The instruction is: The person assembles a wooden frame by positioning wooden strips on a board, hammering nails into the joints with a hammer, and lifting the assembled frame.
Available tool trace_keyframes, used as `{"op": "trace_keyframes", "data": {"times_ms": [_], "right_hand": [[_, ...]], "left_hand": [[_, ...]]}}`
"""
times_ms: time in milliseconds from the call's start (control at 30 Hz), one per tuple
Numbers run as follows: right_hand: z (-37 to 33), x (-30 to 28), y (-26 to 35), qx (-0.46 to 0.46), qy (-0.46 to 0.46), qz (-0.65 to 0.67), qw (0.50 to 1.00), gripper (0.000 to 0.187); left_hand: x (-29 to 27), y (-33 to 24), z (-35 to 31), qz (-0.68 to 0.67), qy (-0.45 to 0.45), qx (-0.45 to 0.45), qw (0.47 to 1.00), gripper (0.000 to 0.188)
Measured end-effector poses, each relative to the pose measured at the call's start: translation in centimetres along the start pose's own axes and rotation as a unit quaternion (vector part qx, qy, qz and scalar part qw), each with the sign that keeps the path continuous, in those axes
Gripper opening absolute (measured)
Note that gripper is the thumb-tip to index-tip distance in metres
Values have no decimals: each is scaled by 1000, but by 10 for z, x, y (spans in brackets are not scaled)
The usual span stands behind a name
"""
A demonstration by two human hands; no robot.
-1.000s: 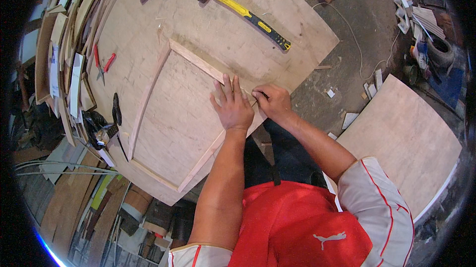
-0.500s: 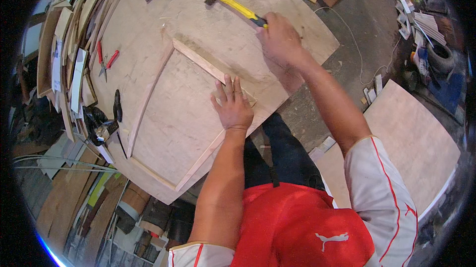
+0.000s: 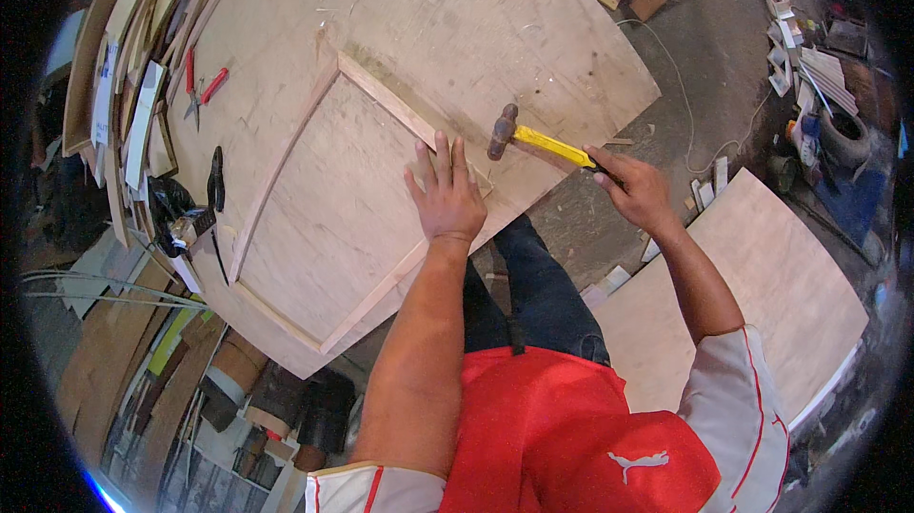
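Note:
My right hand (image 3: 636, 191) grips the black end of a hammer (image 3: 550, 145) with a yellow handle. The hammer's dark metal head hangs past the right end of a wooden frame (image 3: 386, 100), over the plywood sheet. My left hand (image 3: 447, 197) lies flat with fingers stretched out, its fingertips over the strip on the frame's upper right side. The frame is made of thin pale wood strips joined into a four-sided shape, lying on the large plywood sheet (image 3: 447, 28). My left palm hides the corner nearest me.
Red-handled pliers (image 3: 200, 89) lie on the sheet at the left, with a black-handled tool (image 3: 217, 180) nearer. Stacked wood strips (image 3: 124, 47) line the left edge. Another plywood panel (image 3: 733, 275) sits at the lower right. A cable (image 3: 681, 85) crosses the floor.
My right hand has moved right and toward me, bringing the hammer from the far part of the sheet to beside the frame. My left hand stays on the frame.

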State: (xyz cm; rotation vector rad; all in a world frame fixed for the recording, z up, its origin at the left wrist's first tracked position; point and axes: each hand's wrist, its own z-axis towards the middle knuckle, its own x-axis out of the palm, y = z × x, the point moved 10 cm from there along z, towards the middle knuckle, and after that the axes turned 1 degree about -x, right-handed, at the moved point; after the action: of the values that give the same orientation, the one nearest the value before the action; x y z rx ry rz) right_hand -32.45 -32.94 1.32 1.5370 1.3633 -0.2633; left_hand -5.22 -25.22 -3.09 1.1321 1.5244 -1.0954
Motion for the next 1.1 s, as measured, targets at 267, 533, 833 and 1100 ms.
{"op": "trace_keyframes", "data": {"times_ms": [267, 533, 833, 1100], "right_hand": [[-10, 8, -7, 34, -40, 62, 997, 44], [-21, 18, 3, 10, -26, 36, 999, 47], [-28, 27, -4, 5, -51, 55, 997, 47], [-26, 23, 0, 27, -56, 77, 995, 46]], "left_hand": [[0, 0, 1, -3, 16, -5, 1000, 65], [4, 0, 1, 24, -9, 1, 1000, 66], [1, -1, 2, 0, -1, -3, 1000, 63], [1, 1, 1, -12, -12, 1, 1000, 62]]}}
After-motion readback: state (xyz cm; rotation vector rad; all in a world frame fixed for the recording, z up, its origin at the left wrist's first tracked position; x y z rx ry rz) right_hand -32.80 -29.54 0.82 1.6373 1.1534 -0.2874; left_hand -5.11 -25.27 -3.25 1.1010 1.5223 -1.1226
